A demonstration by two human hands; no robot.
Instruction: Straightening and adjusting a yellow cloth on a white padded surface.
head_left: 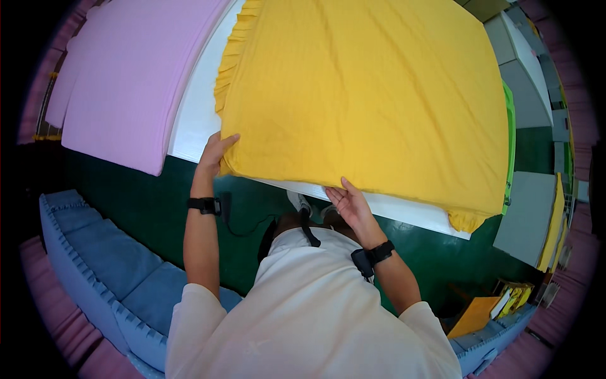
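Note:
A large yellow fitted sheet (366, 95) with a gathered, frilled edge lies spread in front of me over a white flat surface (410, 215). Its top shows long soft creases, and a bunched bit hangs at the near right corner. My left hand (218, 151) grips the near left corner, thumb on top and fingers around the side. At the middle of the near edge my right hand (350, 202) pinches the sheet's rim, its thumb at the edge and its fingers low against the underside. What lies under the sheet is hidden.
A pink-covered pad (126, 82) lies to the left, beyond a strip of white surface. Behind me curves a blue padded sofa (117, 252). At the right stand grey-white panels (524, 215), a bright green frame (509, 145) and an orange board (473, 316). The floor (158, 202) is green.

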